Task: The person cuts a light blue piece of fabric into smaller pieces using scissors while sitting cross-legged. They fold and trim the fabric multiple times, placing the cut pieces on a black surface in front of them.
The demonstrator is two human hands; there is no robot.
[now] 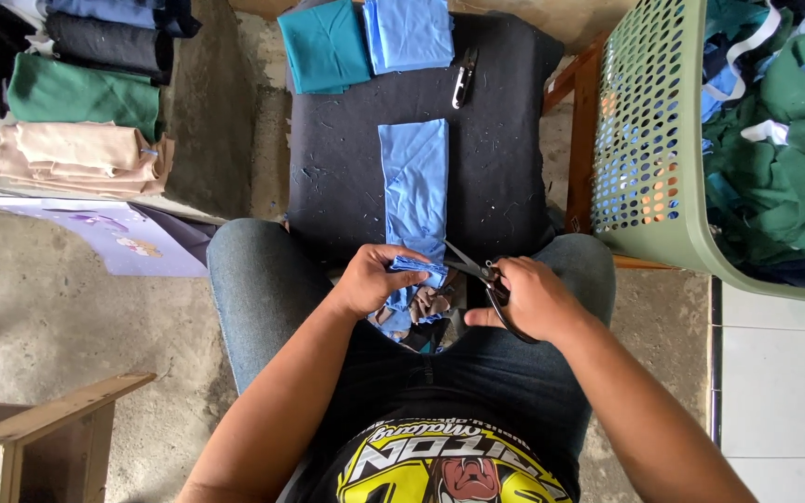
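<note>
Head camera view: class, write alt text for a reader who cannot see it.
Seen from above, a seated person's left hand holds a blue cloth strip while the right hand cuts it with scissors. A green laundry basket of clothes stands on the right.

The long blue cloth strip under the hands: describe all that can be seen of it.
The blue cloth strip is a long, narrow piece of light blue woven-looking fabric, lying lengthwise down the middle of the black pad, slightly creased. Its near end is bunched and pinched in the left hand. The scissors, held in the right hand, have their blades open at that bunched end. Small offcuts lie below it, between the knees.
</note>
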